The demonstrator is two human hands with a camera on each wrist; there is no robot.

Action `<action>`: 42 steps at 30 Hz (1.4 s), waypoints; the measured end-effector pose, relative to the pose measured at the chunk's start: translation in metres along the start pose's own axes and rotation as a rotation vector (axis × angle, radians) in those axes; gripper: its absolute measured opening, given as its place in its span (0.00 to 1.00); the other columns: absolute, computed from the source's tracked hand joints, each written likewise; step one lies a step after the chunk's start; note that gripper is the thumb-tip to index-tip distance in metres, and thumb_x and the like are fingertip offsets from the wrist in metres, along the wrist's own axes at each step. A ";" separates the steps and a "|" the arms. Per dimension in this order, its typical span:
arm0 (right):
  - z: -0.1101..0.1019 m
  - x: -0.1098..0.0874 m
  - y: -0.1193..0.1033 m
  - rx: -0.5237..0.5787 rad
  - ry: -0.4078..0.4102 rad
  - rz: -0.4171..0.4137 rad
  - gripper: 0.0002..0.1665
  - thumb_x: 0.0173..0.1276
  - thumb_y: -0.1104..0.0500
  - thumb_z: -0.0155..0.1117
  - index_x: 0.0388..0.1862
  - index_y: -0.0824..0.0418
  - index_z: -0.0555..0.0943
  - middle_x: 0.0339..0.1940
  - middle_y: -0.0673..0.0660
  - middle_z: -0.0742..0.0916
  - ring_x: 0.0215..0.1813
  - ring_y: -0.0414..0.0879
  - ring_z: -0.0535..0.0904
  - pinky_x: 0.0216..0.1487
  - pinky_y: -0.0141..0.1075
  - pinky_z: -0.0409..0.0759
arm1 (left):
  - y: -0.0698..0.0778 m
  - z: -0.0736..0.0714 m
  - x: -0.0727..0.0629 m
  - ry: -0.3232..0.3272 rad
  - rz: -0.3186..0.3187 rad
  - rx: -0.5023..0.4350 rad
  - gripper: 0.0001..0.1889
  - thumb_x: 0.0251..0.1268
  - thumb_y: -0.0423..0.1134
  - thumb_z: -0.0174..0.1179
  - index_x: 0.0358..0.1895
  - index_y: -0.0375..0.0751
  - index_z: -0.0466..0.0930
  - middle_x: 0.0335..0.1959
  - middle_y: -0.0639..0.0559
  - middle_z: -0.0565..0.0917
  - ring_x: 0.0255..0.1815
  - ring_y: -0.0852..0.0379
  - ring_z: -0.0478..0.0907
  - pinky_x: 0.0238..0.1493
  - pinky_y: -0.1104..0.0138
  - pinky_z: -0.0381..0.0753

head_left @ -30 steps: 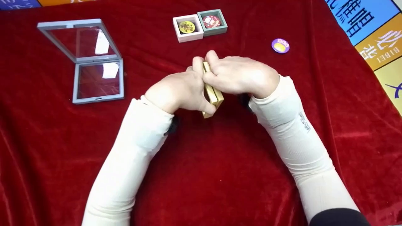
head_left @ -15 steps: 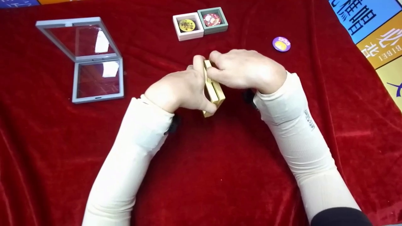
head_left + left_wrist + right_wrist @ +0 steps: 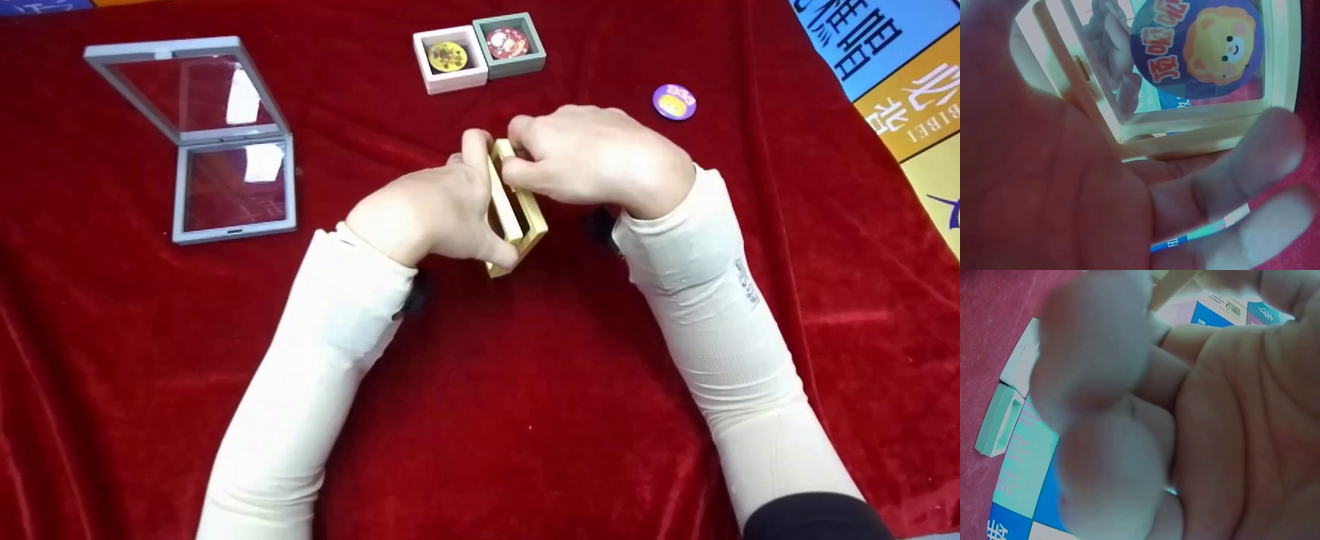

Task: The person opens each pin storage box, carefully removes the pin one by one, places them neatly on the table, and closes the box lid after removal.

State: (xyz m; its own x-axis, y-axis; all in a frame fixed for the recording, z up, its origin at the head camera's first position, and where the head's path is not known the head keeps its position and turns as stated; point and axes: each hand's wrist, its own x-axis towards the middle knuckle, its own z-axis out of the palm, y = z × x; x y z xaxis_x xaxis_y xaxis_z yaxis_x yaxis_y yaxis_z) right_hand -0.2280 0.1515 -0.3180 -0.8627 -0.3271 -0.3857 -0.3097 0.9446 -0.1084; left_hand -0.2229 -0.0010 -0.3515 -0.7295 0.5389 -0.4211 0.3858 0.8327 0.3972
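Observation:
Both hands are at a small pale-yellow hinged display frame (image 3: 531, 217) above the middle of the red cloth, its two halves parted in a narrow V. My left hand (image 3: 427, 214) grips the left half, thumb at the near end and fingers at the far end. My right hand (image 3: 600, 161) pinches the top of the right half between thumb and fingers. In the left wrist view, a round purple badge (image 3: 1221, 50) with a lion face and red characters shows behind the frame's clear window. In the right wrist view, curled fingers (image 3: 1100, 354) hide most of the frame.
A grey display frame (image 3: 234, 236) stands unfolded at the left. Behind the hands, a white box (image 3: 457, 86) with a yellow badge and a green box (image 3: 517, 69) with a red badge sit side by side. Another purple badge (image 3: 674, 102) lies at the back right.
The gap between the yellow frame's halves has widened. My right hand has moved right and away from me with its half, while the left hand has stayed nearly still.

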 end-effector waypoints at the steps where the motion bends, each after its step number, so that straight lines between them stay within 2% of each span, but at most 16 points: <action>1: 0.000 0.000 0.001 0.002 -0.002 0.002 0.14 0.64 0.47 0.44 0.33 0.54 0.73 0.25 0.55 0.78 0.30 0.50 0.73 0.29 0.42 0.70 | 0.000 0.000 0.000 -0.001 0.001 0.001 0.52 0.39 0.54 0.68 0.62 0.40 0.42 0.50 0.43 0.72 0.44 0.48 0.78 0.55 0.62 0.77; 6: -0.001 0.000 0.003 0.011 -0.015 0.007 0.15 0.64 0.47 0.44 0.32 0.53 0.74 0.25 0.54 0.77 0.31 0.49 0.72 0.30 0.41 0.69 | 0.000 0.000 0.001 0.000 -0.012 0.006 0.50 0.38 0.55 0.68 0.60 0.41 0.43 0.48 0.44 0.72 0.41 0.48 0.79 0.53 0.62 0.77; 15: -0.005 -0.001 0.011 0.010 -0.038 0.035 0.15 0.62 0.48 0.46 0.35 0.53 0.76 0.26 0.54 0.78 0.33 0.49 0.73 0.28 0.40 0.68 | 0.003 0.000 0.000 0.004 -0.036 0.007 0.55 0.38 0.57 0.69 0.64 0.43 0.40 0.52 0.44 0.71 0.43 0.48 0.79 0.54 0.62 0.77; 22: -0.006 0.001 0.023 0.002 -0.062 0.030 0.11 0.57 0.52 0.48 0.29 0.54 0.77 0.22 0.50 0.77 0.29 0.47 0.71 0.22 0.36 0.67 | 0.003 -0.001 0.000 0.013 -0.040 0.000 0.56 0.37 0.59 0.69 0.65 0.44 0.39 0.53 0.45 0.72 0.45 0.49 0.78 0.55 0.63 0.76; 28: -0.007 0.005 0.032 -0.003 -0.100 -0.009 0.12 0.60 0.53 0.49 0.26 0.56 0.78 0.17 0.49 0.78 0.26 0.46 0.73 0.24 0.36 0.68 | 0.002 -0.001 -0.001 0.007 -0.047 -0.022 0.56 0.37 0.58 0.70 0.65 0.46 0.39 0.51 0.46 0.72 0.43 0.49 0.79 0.55 0.62 0.76; 34: -0.006 0.010 0.038 -0.020 -0.133 -0.019 0.16 0.65 0.51 0.50 0.28 0.57 0.81 0.18 0.49 0.81 0.28 0.46 0.75 0.27 0.36 0.69 | 0.001 0.000 -0.001 0.010 -0.043 -0.027 0.57 0.37 0.57 0.70 0.65 0.45 0.39 0.51 0.46 0.72 0.42 0.48 0.79 0.54 0.62 0.76; 42: -0.003 0.011 0.040 0.000 -0.177 0.042 0.17 0.64 0.48 0.53 0.24 0.57 0.79 0.13 0.48 0.77 0.22 0.45 0.74 0.23 0.37 0.72 | 0.001 0.001 0.001 0.016 -0.033 -0.028 0.56 0.37 0.57 0.70 0.65 0.45 0.39 0.51 0.45 0.71 0.42 0.49 0.79 0.54 0.62 0.76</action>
State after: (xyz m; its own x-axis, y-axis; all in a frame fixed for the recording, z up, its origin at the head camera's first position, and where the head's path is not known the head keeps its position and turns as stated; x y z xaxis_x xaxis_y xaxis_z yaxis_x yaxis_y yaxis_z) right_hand -0.2513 0.1850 -0.3237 -0.7907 -0.2780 -0.5454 -0.2753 0.9572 -0.0889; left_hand -0.2226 0.0005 -0.3517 -0.7510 0.5085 -0.4212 0.3452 0.8461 0.4060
